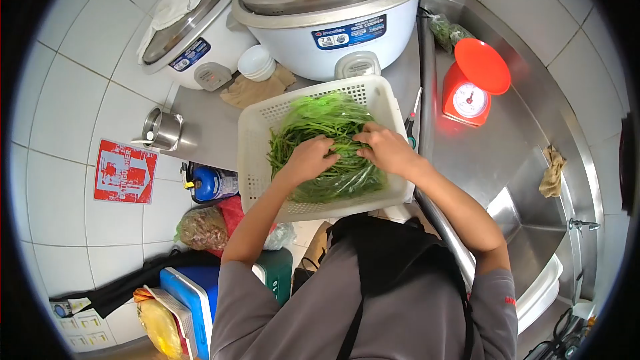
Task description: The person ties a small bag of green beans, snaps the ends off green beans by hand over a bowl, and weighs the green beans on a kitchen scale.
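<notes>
A white perforated basket (pixel 252 160) rests at the near edge of the steel counter. Inside it lies a clear plastic bag (pixel 337 190) full of long green stalks (pixel 293 130), some showing at the bag's opening. My left hand (pixel 311 159) is on the stalks at the middle of the bag, fingers curled in among them. Facing it from the right, my right hand (pixel 380 147) has its fingers bent down onto the stalks and plastic. Both hands' fingertips are partly hidden by the greens, a small gap between them.
Two rice cookers (pixel 287 47) (pixel 233 53) stand behind the basket, with white bowls (pixel 256 61) and a brown cloth (pixel 250 92). Scissors (pixel 411 120) lie right of the basket. A red scale (pixel 460 97) stands in the steel sink area. A metal pot (pixel 162 128) is at left.
</notes>
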Motion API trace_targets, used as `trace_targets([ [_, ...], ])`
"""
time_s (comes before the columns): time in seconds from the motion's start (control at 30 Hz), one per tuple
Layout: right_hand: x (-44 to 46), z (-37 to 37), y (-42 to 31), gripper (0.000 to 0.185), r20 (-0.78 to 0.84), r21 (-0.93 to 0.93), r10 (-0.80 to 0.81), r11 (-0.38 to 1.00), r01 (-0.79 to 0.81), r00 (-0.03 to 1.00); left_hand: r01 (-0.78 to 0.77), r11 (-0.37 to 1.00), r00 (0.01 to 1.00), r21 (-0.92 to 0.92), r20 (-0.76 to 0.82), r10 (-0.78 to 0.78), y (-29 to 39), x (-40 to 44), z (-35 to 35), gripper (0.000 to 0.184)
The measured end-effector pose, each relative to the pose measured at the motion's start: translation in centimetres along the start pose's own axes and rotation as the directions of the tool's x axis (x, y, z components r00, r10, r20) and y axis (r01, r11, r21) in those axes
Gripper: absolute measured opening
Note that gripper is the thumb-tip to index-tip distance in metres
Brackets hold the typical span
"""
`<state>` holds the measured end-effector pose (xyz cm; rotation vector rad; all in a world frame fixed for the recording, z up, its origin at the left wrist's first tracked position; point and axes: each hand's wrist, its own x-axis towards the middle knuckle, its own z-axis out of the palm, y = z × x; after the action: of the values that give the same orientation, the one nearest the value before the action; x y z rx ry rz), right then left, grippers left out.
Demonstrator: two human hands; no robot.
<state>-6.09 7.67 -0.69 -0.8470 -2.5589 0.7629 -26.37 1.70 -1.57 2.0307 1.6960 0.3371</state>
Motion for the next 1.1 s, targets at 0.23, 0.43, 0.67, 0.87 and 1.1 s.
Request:
trace_targets([
  [0.23, 0.8, 0.0, -0.1, 0.021, -0.108, 0.380, -0.021, 0.923, 0.061, 0.994, -0.086, 0.947, 0.996, -0.309, -0.006, 0.089, 0.3, 0.0, 0.3, 0.027],
  [0.43, 0.8, 0.4, 1.2, 0.011, -0.101, 0.317, 0.012, 0.948, 0.020, 0.995, 0.148, 0.944, 0.970, -0.295, 0.230, -0.080, 1.4, 0.5, 0.6, 0.028],
  [0.67, -0.9, -3.9, -0.5, 0.012, -0.088, 0.129, -0.007, 0.991, 0.018, 0.996, 0.023, 0.956, 1.000, -0.292, -0.013, -0.028, 5.0, -0.1, -2.8, 0.034],
  [0.87, -7.1, -9.2, -1.8, 0.009, -0.314, 0.082, -0.066, 0.992, 0.097, 0.947, -0.127, 0.944, 0.987, -0.305, -0.138, 0.088, 12.8, -0.3, -2.9, 0.028],
  [1.1, -17.2, -14.2, -0.6, 0.011, -0.441, 0.067, 0.151, 0.989, -0.136, 0.885, -0.301, 0.889, 0.949, -0.345, -0.203, 0.243, 22.1, 1.5, 3.2, 0.023],
])
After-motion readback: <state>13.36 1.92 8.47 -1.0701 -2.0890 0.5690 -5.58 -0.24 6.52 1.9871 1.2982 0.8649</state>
